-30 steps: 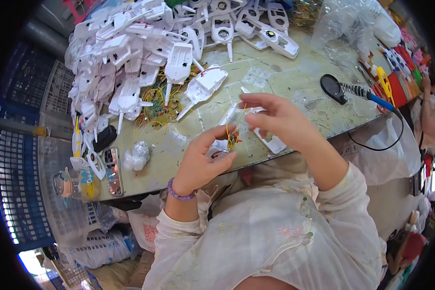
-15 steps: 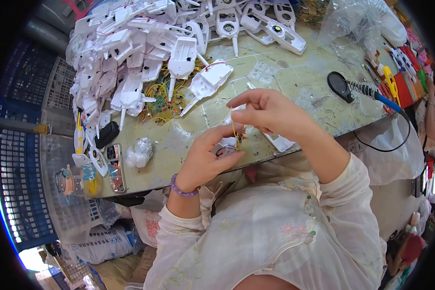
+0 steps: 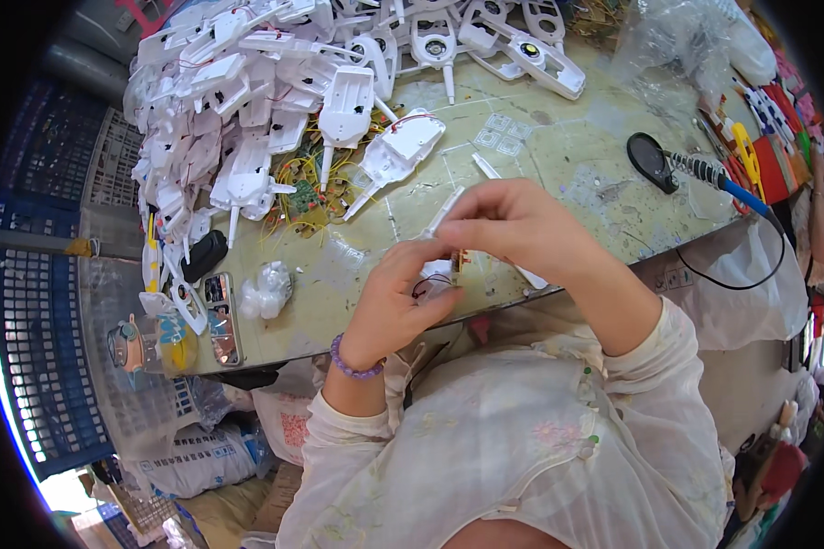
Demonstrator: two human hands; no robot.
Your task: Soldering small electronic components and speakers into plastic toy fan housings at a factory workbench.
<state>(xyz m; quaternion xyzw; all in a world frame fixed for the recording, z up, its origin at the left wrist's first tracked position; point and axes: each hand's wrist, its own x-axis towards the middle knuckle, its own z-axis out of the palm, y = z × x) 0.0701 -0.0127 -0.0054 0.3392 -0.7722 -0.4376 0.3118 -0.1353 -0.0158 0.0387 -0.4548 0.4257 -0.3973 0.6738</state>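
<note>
My left hand is curled round a white plastic housing with thin dark red wires, near the table's front edge. A narrow white stem of plastic sticks up beyond the fingers. Between my two hands shows a small circuit board, partly covered by fingers. My right hand is closed over the board's upper end, thumb and forefinger together; what they pinch is hidden. Under my right hand, partly hidden, lies a white plastic frame.
White plastic housings are heaped at the back left, beside circuit boards with yellow wires. A soldering iron rests at the right, its cable hanging over the edge. At the left are a phone and a crumpled clear plastic ball.
My right hand has lowered toward my left, its thumb and forefinger closing together over the board. The yellow wire between the hands is now hidden, and the white stem shows more.
</note>
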